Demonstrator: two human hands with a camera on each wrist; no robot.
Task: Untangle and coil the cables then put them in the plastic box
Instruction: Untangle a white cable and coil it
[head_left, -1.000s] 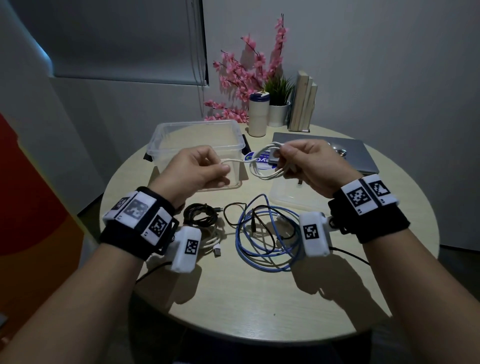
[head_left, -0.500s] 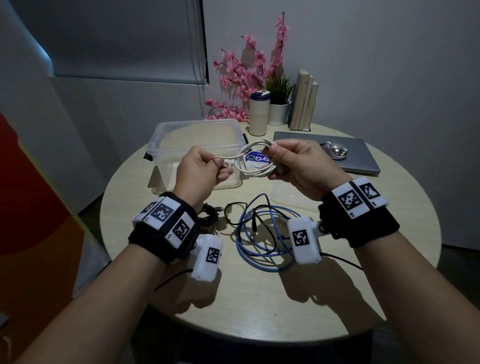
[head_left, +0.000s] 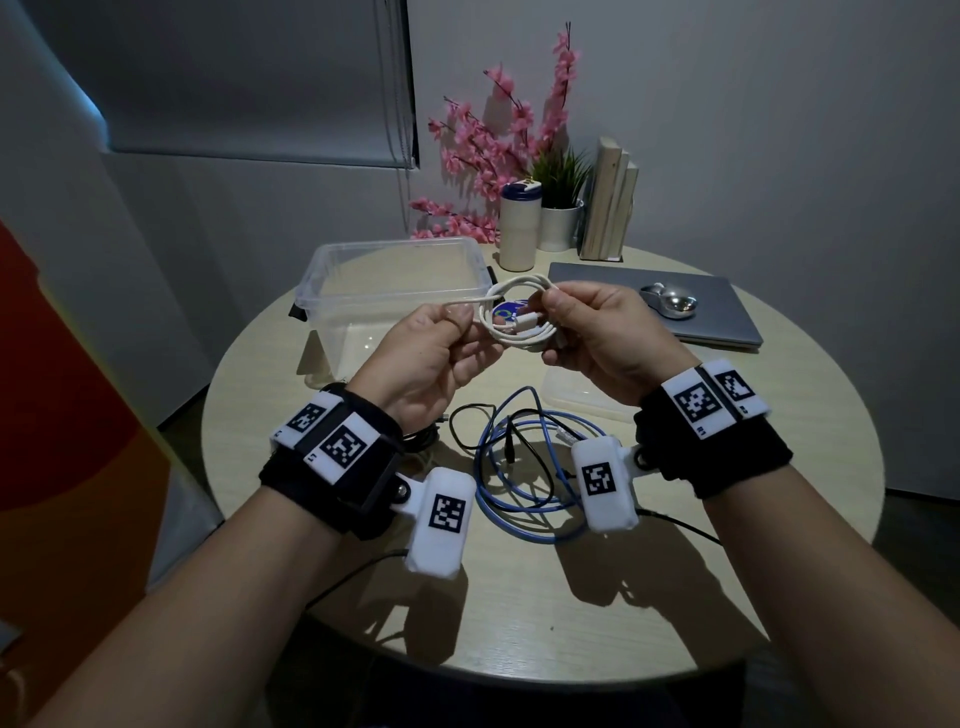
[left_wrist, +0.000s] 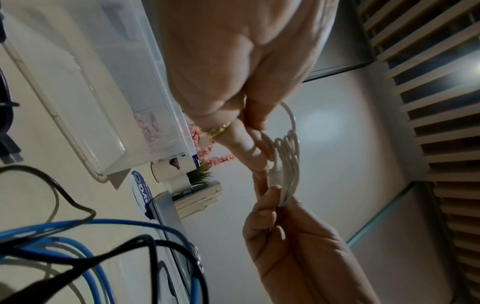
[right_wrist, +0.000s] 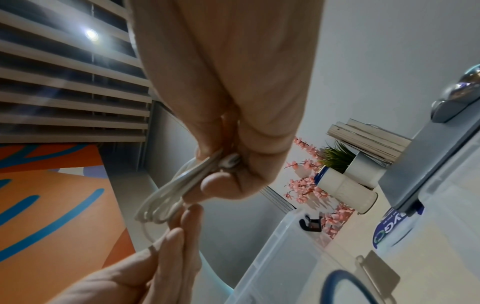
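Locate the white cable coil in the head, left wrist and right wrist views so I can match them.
Head: white cable coil just above centre, held between both hands over the table.
Left wrist: the coil right of centre, edge-on, between fingertips.
Right wrist: the coil left of centre, below the thumb.
Shared landmark: the clear plastic box.

The head camera looks forward and down over the round desk (head_left: 519, 597) from a little distance. Each wrist camera looks from very near along its own hand, tilted upward. All three views share the white cable coil (head_left: 514, 317) (left_wrist: 287, 164) (right_wrist: 171, 195).
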